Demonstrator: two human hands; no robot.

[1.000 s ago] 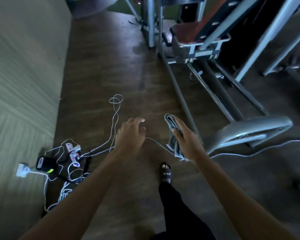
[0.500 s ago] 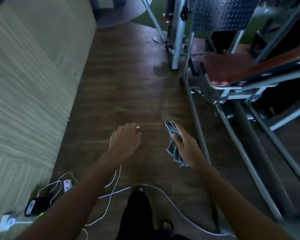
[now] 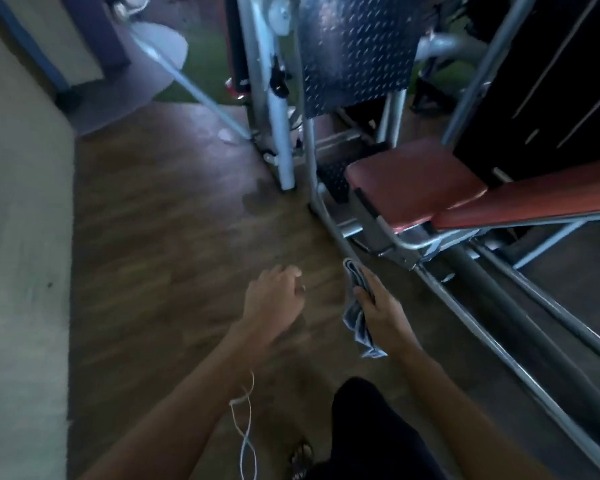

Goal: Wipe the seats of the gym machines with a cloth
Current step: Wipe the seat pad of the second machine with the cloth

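While the right hand grips the folded grey cloth, one end juts past the fingertips and the rest hangs below the palm; the cloth is over the wooden floor, short of the red seat, not touching it; the left hand hangs loosely curled, holding nothing

Dark wood-look floor, blurry. Pale wall runs along the left. Thin white cable loops on the floor at bottom centre, with a sandal just right of it. Dark stain mid-floor, small white scrap farther back. Green turf and a grey round mat at top.
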